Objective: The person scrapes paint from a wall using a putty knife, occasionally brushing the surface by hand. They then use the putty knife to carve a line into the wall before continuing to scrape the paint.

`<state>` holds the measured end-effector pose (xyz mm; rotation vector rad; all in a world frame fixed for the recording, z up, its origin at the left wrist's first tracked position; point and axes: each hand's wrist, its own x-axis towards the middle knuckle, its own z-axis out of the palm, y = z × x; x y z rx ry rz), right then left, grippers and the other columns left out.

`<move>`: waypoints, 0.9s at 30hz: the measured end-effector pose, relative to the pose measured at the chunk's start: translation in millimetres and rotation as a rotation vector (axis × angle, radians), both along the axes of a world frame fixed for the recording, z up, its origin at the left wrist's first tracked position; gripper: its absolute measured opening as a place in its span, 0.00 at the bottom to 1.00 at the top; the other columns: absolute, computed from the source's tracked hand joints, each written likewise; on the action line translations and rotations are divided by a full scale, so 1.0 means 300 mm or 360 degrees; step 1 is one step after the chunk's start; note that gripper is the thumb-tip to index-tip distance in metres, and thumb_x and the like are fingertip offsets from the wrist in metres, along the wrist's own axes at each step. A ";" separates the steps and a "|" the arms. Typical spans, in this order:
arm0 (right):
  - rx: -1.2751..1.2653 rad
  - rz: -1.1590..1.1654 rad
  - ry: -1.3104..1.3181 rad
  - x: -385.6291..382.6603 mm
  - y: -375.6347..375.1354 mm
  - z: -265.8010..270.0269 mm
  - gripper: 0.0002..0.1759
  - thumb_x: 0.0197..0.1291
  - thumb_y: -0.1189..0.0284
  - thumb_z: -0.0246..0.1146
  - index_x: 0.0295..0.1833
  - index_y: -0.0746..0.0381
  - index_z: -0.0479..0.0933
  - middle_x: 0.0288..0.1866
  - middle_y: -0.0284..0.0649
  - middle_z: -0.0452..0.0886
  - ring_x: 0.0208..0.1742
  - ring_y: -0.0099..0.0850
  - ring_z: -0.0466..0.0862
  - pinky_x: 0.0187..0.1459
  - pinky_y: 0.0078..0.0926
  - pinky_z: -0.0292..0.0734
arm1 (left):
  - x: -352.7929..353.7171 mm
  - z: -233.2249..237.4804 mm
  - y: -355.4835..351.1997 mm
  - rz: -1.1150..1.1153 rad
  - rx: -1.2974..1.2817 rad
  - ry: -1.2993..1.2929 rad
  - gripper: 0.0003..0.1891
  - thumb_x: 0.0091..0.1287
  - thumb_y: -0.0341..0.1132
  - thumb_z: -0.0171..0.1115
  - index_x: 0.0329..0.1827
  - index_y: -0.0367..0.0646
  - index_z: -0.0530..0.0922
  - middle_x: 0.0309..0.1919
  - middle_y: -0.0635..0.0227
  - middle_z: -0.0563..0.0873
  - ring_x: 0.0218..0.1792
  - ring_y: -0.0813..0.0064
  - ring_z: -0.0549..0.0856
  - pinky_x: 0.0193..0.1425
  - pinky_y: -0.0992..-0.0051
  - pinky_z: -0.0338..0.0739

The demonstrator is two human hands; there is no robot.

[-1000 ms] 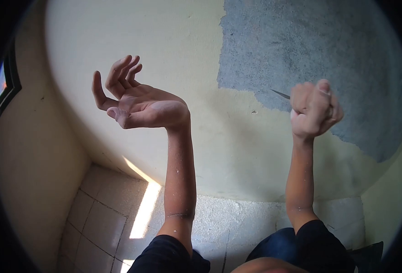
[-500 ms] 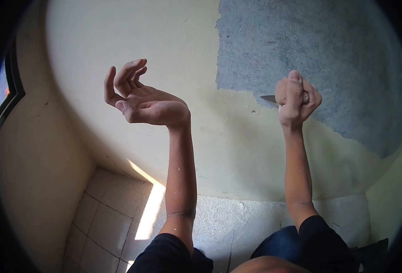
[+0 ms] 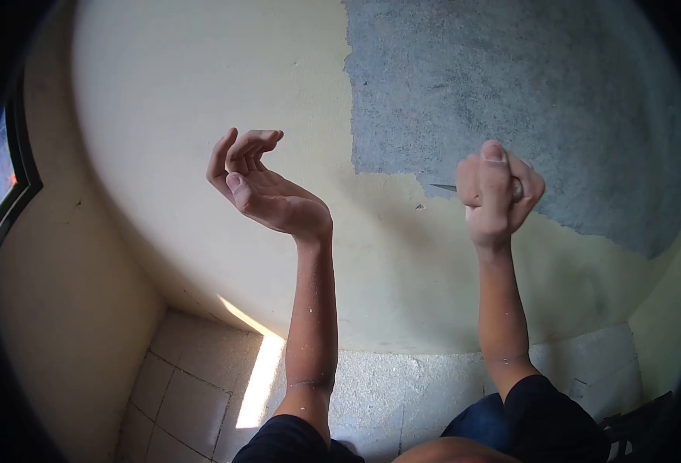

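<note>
My right hand (image 3: 497, 193) is closed in a fist around a knife (image 3: 444, 187). The narrow blade juts out on the left side of the fist, over the lower edge of the bare grey patch (image 3: 448, 92) on the wall. The butt of the handle shows between the fingers, while the rest is hidden in the grip. To the left, my left hand (image 3: 271, 185) is raised in front of the cream-painted wall (image 3: 201, 69), palm up, with fingers loosely curled and apart, holding nothing. Pale specks dot the left forearm.
Below the wall lies a tiled floor (image 3: 194, 401) dusted with pale flakes, crossed by a strip of sunlight (image 3: 259, 386). A side wall (image 3: 70, 309) with a dark-framed opening (image 3: 24, 174) stands at the left. A small chip mark (image 3: 420, 207) sits under the grey patch.
My left hand has moved right and slightly down, its fingers curling more. The right fist with the knife sits a little lower, and the view has shifted slightly.
</note>
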<state>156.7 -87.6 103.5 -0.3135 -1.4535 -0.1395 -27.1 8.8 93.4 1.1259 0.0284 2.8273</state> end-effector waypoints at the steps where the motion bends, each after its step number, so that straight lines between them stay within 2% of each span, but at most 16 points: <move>1: 0.0025 0.0039 0.0020 -0.005 -0.044 0.023 0.28 0.77 0.74 0.51 0.20 0.55 0.52 0.12 0.24 0.55 0.13 0.15 0.51 0.16 0.24 0.44 | 0.009 0.000 -0.006 -0.0031 -0.0039 0.0115 0.25 0.80 0.47 0.36 0.63 0.37 0.72 0.41 0.58 0.85 0.44 0.68 0.85 0.55 0.64 0.78; 2: 0.0051 0.0077 0.0039 -0.010 -0.087 0.046 0.28 0.77 0.73 0.52 0.20 0.54 0.51 0.12 0.24 0.54 0.13 0.15 0.50 0.16 0.24 0.43 | 0.023 -0.002 -0.013 -0.0068 -0.0086 0.0239 0.25 0.80 0.47 0.36 0.63 0.37 0.73 0.41 0.58 0.86 0.44 0.68 0.85 0.54 0.64 0.78; 3: 0.0060 0.0126 0.0083 -0.022 -0.109 0.076 0.28 0.77 0.72 0.52 0.20 0.54 0.51 0.12 0.24 0.54 0.13 0.15 0.49 0.16 0.24 0.42 | 0.031 0.000 -0.017 -0.0139 0.0000 0.0465 0.22 0.81 0.44 0.42 0.63 0.36 0.75 0.40 0.59 0.87 0.45 0.68 0.86 0.54 0.65 0.78; 6: 0.0095 0.0181 0.0262 -0.043 -0.139 0.097 0.28 0.76 0.72 0.53 0.20 0.53 0.51 0.13 0.24 0.51 0.13 0.16 0.49 0.17 0.24 0.41 | 0.064 0.019 -0.082 -0.0227 -0.0087 0.1239 0.18 0.79 0.39 0.53 0.62 0.36 0.79 0.42 0.61 0.89 0.47 0.68 0.87 0.56 0.66 0.78; 7: 0.0040 0.0191 0.0308 -0.033 -0.155 0.076 0.27 0.75 0.72 0.53 0.20 0.54 0.53 0.13 0.24 0.52 0.13 0.16 0.49 0.17 0.24 0.42 | 0.083 0.017 -0.097 -0.0334 -0.0156 0.1464 0.17 0.74 0.35 0.63 0.62 0.39 0.82 0.45 0.62 0.91 0.50 0.68 0.88 0.60 0.65 0.78; 8: 0.0023 0.0203 0.0348 -0.025 -0.172 0.047 0.26 0.75 0.73 0.53 0.20 0.55 0.55 0.13 0.25 0.53 0.13 0.16 0.50 0.17 0.25 0.43 | 0.097 0.021 -0.122 -0.0243 -0.0228 0.1745 0.19 0.69 0.37 0.70 0.62 0.41 0.83 0.48 0.63 0.92 0.52 0.68 0.88 0.62 0.64 0.78; 10: 0.0034 0.0231 0.0412 0.001 -0.193 -0.002 0.24 0.74 0.74 0.53 0.21 0.57 0.58 0.13 0.25 0.55 0.14 0.16 0.52 0.17 0.25 0.45 | 0.132 0.007 -0.146 -0.0528 -0.0257 0.2163 0.21 0.64 0.36 0.76 0.59 0.41 0.84 0.49 0.64 0.92 0.53 0.67 0.88 0.65 0.65 0.77; 13: 0.0036 0.0286 0.0340 0.064 -0.191 -0.022 0.24 0.76 0.74 0.53 0.21 0.57 0.60 0.13 0.26 0.59 0.14 0.16 0.55 0.17 0.25 0.47 | 0.170 0.002 -0.191 -0.0578 -0.0402 0.2539 0.20 0.61 0.33 0.79 0.55 0.39 0.85 0.48 0.63 0.92 0.54 0.67 0.88 0.68 0.66 0.76; 14: 0.0000 0.0330 0.0322 0.083 -0.198 -0.020 0.24 0.77 0.73 0.53 0.22 0.57 0.60 0.12 0.27 0.59 0.14 0.16 0.56 0.17 0.25 0.47 | 0.182 -0.007 -0.188 -0.0601 -0.0467 0.2540 0.18 0.61 0.32 0.79 0.53 0.38 0.86 0.47 0.63 0.92 0.53 0.68 0.88 0.67 0.67 0.76; 15: 0.0046 0.0559 0.0339 0.116 -0.184 -0.019 0.27 0.78 0.72 0.58 0.20 0.59 0.67 0.10 0.25 0.63 0.12 0.13 0.60 0.16 0.21 0.51 | 0.196 -0.017 -0.176 -0.0620 -0.0536 0.2532 0.17 0.61 0.31 0.80 0.51 0.37 0.86 0.46 0.63 0.92 0.52 0.68 0.88 0.66 0.68 0.75; 18: 0.0113 0.0712 0.0330 0.170 -0.201 0.005 0.26 0.81 0.71 0.48 0.22 0.55 0.57 0.12 0.28 0.58 0.13 0.17 0.54 0.17 0.22 0.46 | 0.213 -0.025 -0.177 -0.0592 -0.0602 0.2370 0.14 0.61 0.30 0.79 0.45 0.34 0.85 0.40 0.63 0.90 0.46 0.70 0.85 0.63 0.69 0.74; 19: 0.0146 0.0752 0.0334 0.184 -0.198 0.015 0.26 0.84 0.67 0.45 0.24 0.55 0.57 0.13 0.29 0.59 0.13 0.18 0.53 0.14 0.23 0.48 | 0.221 -0.028 -0.183 -0.0622 -0.0542 0.2257 0.12 0.62 0.30 0.79 0.42 0.32 0.84 0.38 0.64 0.88 0.44 0.71 0.83 0.61 0.70 0.73; 22: 0.0237 0.0864 0.0423 0.211 -0.175 0.043 0.27 0.87 0.62 0.43 0.27 0.56 0.60 0.15 0.31 0.62 0.12 0.20 0.58 0.14 0.25 0.56 | 0.242 -0.035 -0.163 -0.0741 -0.0468 0.1945 0.10 0.68 0.27 0.75 0.43 0.33 0.81 0.41 0.68 0.83 0.49 0.74 0.80 0.62 0.72 0.71; 24: 0.0280 0.0744 0.0401 0.218 -0.147 0.054 0.29 0.88 0.55 0.42 0.29 0.57 0.62 0.16 0.32 0.64 0.14 0.24 0.67 0.18 0.26 0.67 | 0.256 -0.029 -0.161 -0.0820 -0.0501 0.1662 0.07 0.72 0.27 0.71 0.45 0.34 0.80 0.43 0.69 0.82 0.50 0.75 0.79 0.64 0.72 0.70; 25: 0.0236 0.0736 0.0358 0.231 -0.134 0.056 0.29 0.88 0.54 0.44 0.32 0.60 0.68 0.19 0.35 0.72 0.20 0.27 0.78 0.28 0.25 0.78 | 0.269 -0.018 -0.180 -0.0681 -0.0506 0.1524 0.05 0.76 0.28 0.67 0.45 0.36 0.80 0.43 0.68 0.81 0.50 0.76 0.79 0.65 0.72 0.70; 27: 0.0220 0.0528 0.0331 0.238 -0.119 0.071 0.25 0.86 0.56 0.49 0.37 0.62 0.73 0.25 0.38 0.78 0.27 0.29 0.84 0.35 0.26 0.83 | 0.278 -0.015 -0.143 -0.0922 -0.0370 0.1246 0.06 0.79 0.30 0.64 0.51 0.36 0.80 0.45 0.65 0.83 0.52 0.74 0.82 0.69 0.65 0.77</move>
